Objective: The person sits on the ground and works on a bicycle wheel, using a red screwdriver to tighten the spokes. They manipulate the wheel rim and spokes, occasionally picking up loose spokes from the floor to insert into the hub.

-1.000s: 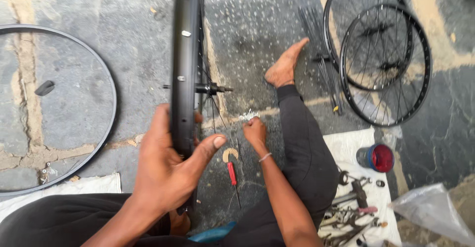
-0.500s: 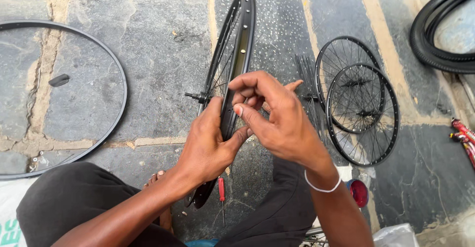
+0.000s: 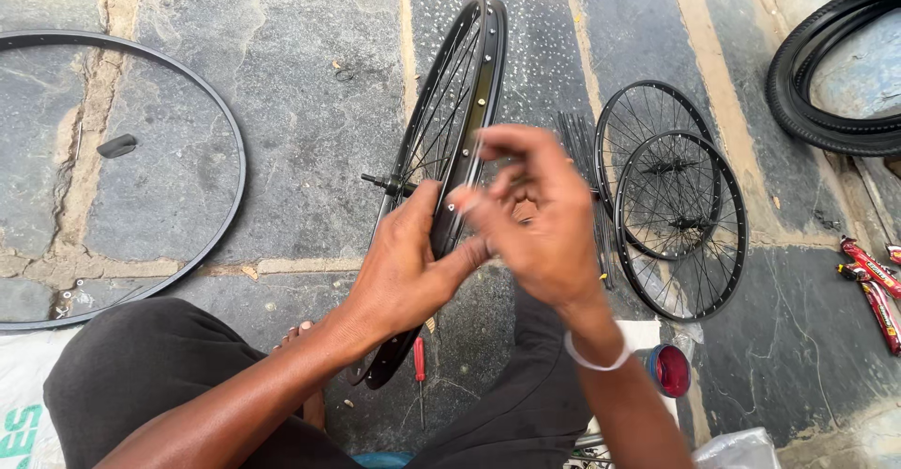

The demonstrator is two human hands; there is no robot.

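Fingertips blurred — right hand (image 3: pixel 535 220) pinching something unclear; left hand (image 3: pixel 408 267) grips rim (image 3: pixel 483 75).

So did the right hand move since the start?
Yes. The right hand came up from the red-handled screwdriver on the floor to the rim of the upright wheel, beside the left hand.

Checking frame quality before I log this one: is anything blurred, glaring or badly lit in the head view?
Head view: even, soft daylight with no hard shadows or glare on the stone floor. The right hand is smeared by motion blur at the fingers; the left hand, the upright wheel and the two finished wheels read sharp.
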